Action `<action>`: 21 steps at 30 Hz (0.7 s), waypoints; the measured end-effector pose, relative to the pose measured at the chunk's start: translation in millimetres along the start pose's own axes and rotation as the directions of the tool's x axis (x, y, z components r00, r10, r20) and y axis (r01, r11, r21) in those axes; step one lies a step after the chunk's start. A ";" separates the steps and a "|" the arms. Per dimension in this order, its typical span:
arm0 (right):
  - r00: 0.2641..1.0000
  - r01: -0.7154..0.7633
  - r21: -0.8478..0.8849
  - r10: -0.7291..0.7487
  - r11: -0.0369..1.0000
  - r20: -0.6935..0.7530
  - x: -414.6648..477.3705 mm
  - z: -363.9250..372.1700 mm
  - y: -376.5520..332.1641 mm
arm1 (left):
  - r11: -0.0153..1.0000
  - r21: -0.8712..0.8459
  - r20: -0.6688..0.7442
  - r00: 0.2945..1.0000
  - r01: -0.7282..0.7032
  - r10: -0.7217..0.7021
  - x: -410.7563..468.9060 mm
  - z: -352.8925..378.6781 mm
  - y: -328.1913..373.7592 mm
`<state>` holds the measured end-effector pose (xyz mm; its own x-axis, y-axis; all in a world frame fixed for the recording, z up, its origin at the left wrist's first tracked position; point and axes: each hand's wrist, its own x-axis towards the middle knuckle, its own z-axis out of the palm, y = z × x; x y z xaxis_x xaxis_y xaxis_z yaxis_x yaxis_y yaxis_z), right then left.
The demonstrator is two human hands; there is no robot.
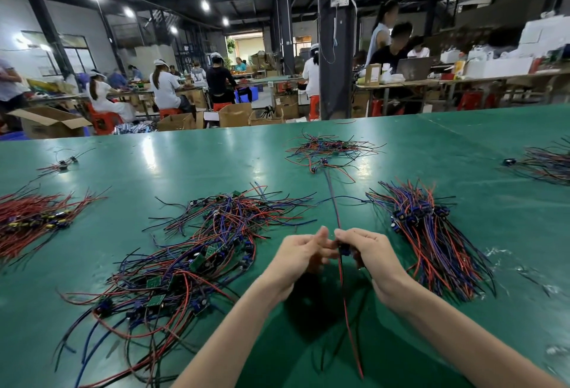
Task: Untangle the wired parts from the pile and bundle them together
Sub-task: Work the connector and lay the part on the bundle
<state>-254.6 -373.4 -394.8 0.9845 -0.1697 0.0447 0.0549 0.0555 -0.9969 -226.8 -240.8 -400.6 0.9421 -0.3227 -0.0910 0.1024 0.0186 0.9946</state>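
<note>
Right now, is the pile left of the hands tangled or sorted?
Tangled: the pile sprawls, wires crossing every way, unlike the aligned bundle at right.

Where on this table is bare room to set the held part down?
Bare green table lies between the tangled pile and the sorted bundle, under the left hand and right hand; a wider stretch beyond the tangled pile, toward the far pile and red bundle. Right of the sorted bundle is open, apart from clear scraps. Crowded: left of the left hand.
</note>
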 end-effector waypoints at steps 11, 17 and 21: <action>0.996 -0.082 0.092 0.080 0.992 0.030 9.3 -3.6 -3.4 | 0.994 0.042 0.060 0.994 -0.099 0.097 -8.6 7.1 0.9; 0.986 -0.078 -0.073 0.087 0.994 0.142 3.8 0.9 -0.7 | 0.996 -0.092 -0.096 0.995 -0.019 0.011 -4.0 -3.2 4.8; 0.977 -0.036 -0.055 0.047 0.998 0.209 -1.0 4.2 2.4 | 0.989 -0.147 -0.104 0.994 0.019 -0.035 -3.3 -4.2 5.7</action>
<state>-254.8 -369.0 -396.9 0.9991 0.0422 0.0106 0.0103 0.0077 -0.9999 -228.0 -235.7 -394.9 0.9661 -0.2229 -0.1302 0.1662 0.1514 0.9744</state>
